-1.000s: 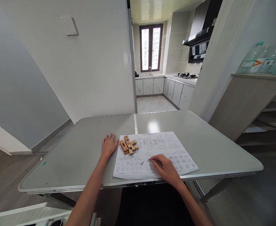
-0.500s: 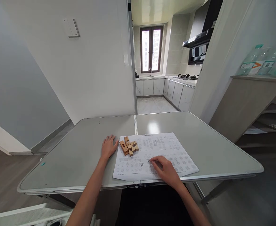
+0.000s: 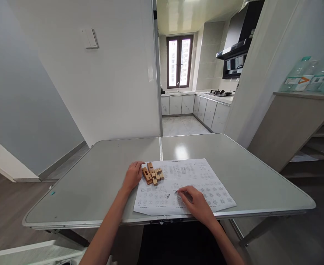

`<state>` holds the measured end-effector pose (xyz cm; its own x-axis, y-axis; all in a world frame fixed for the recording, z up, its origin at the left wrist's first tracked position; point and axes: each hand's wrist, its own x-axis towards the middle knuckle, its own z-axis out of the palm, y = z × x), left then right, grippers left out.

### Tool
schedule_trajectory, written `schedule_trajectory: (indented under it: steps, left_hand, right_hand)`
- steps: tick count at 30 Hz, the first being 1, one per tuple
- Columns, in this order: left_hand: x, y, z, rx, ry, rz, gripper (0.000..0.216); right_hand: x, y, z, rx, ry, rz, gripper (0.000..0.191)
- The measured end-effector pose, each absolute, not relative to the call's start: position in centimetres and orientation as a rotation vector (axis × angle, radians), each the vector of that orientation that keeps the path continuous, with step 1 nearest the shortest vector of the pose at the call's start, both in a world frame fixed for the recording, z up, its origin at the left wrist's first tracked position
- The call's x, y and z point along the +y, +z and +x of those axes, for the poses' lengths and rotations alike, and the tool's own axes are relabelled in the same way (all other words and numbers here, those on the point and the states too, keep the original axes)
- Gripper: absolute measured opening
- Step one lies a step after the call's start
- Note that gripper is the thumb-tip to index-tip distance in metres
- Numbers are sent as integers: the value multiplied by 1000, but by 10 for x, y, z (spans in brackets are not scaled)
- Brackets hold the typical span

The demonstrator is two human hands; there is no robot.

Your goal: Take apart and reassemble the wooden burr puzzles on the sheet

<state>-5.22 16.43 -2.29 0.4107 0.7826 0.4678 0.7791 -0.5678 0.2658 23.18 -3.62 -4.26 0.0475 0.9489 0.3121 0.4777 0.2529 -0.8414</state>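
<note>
My left hand [image 3: 133, 175] rests at the left edge of the printed paper sheet [image 3: 189, 211], its fingers stretched out and nothing seen in them. Right beside it lies a cluster of wooden puzzle blocks [image 3: 146, 176], some long and notched, some made of small cubes. Over the lower middle of the sheet, my right hand [image 3: 195, 201] has its fingers bent and the tips close together. A small dark bit shows at those tips, too small to name. Another small dark piece [image 3: 168, 196] lies on the paper to the left of them.
The sheet lies on a grey folding table [image 3: 255, 187] with a metal rim and a centre seam. A tiny teal bit [image 3: 52, 193] sits near its left edge. Plastic bottles [image 3: 294, 77] stand on a shelf unit [image 3: 286, 121] at right. A kitchen opens behind.
My left hand has moved right and slightly turned, closer to the wooden blocks. My right hand keeps nearly the same place on the sheet. The view has shifted slightly.
</note>
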Motion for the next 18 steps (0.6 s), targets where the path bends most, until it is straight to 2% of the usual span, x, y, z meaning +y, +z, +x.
schedule_trajectory:
  steps: [18]
  left_hand:
    - [149, -18, -43, 1132, 906, 2716, 32]
  right_hand:
    - [-38, -42, 232, -1570, 644, -1374, 25]
